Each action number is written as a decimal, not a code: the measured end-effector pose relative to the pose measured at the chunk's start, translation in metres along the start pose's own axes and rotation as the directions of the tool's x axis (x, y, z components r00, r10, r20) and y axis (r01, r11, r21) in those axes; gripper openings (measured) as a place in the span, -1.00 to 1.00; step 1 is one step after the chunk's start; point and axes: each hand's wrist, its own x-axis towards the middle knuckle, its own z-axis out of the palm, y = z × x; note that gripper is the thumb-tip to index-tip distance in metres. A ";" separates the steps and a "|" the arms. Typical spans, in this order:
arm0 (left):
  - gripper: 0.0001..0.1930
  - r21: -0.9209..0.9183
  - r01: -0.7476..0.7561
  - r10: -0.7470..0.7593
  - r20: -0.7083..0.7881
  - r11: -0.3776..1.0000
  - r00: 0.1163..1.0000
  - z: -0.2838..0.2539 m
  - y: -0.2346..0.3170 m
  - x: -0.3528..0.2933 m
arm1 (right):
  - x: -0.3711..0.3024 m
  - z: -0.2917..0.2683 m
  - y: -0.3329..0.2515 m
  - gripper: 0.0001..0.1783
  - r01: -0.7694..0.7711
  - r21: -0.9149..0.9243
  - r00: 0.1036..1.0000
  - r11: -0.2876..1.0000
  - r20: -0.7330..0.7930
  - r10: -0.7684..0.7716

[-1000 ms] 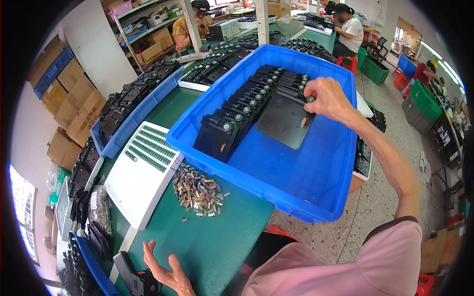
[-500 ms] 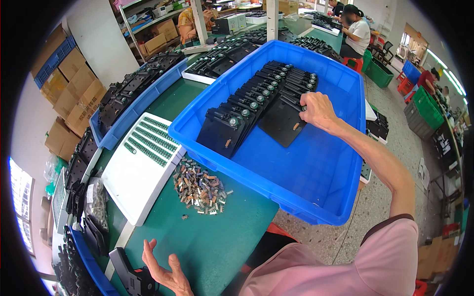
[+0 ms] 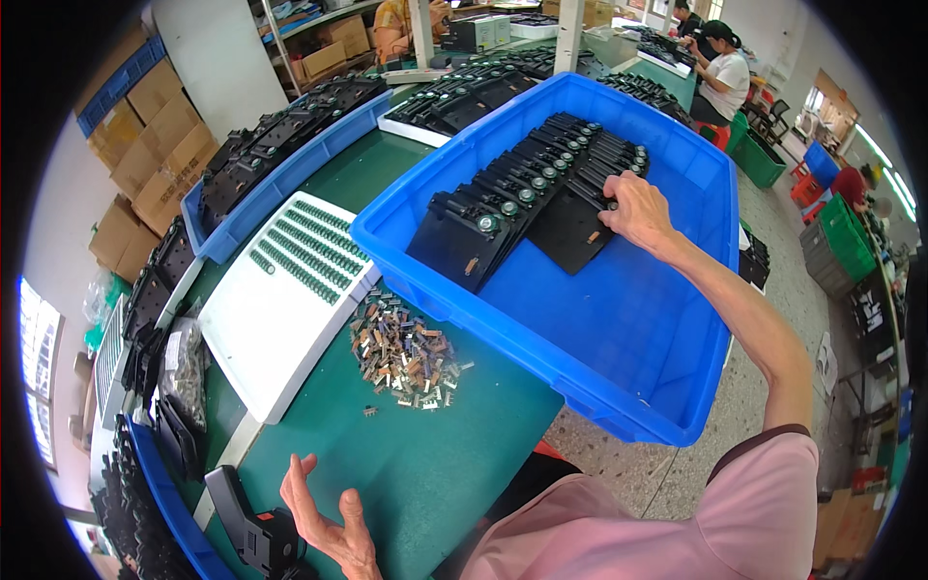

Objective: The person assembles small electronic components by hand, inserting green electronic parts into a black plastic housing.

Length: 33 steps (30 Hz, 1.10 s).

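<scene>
My right hand [image 3: 638, 215] reaches into a large blue plastic bin [image 3: 464, 327], its fingers closed at the right edge of a flat black plate [image 3: 567, 235]. That plate has a small copper-coloured piece near its corner and lies at the near end of a row. Beside it, more black plates [image 3: 452, 237] with round silver-and-green fittings overlap in a slanting row. Above the green table [image 3: 459, 454], my left hand [image 3: 333, 527] is open, palm up, fingers apart and holding nothing. Next to it is a black tool-like object with a handle [image 3: 253, 532], partly cut off below.
A heap of small metal-and-brown parts [image 3: 401, 353] lies between the bin and a white tray [image 3: 253, 348] with rows of green ring-shaped pieces [image 3: 307, 249]. Another blue bin [image 3: 232, 232] of black parts stands at the left. A plastic bag [image 3: 184, 372] lies nearby. People sit farther back.
The view has shifted slightly, so the table and bin appear farther right. My right hand stays closed at the black plate's edge; my left hand stays open.
</scene>
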 end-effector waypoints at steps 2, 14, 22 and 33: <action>-0.16 0.019 -0.004 0.004 0.009 1.000 1.000 -0.002 -0.001 0.000 | 0.000 -0.002 -0.001 -0.65 0.002 0.002 1.000 1.000 -0.014 -0.002; -0.32 0.071 -0.156 0.146 0.119 0.985 0.982 0.000 -0.004 0.012 | 0.010 -0.048 -0.055 -0.81 0.257 0.394 0.966 0.882 -0.117 -0.229; -0.32 0.195 -0.047 0.011 0.180 0.980 0.984 0.005 -0.017 -0.011 | -0.070 -0.097 -0.349 -0.75 0.556 0.803 0.386 0.217 -0.018 -0.922; -0.35 0.135 -0.060 0.031 0.207 0.989 0.978 0.021 -0.011 -0.008 | -0.067 0.033 -0.620 -0.46 0.482 0.791 0.543 0.378 0.069 -0.837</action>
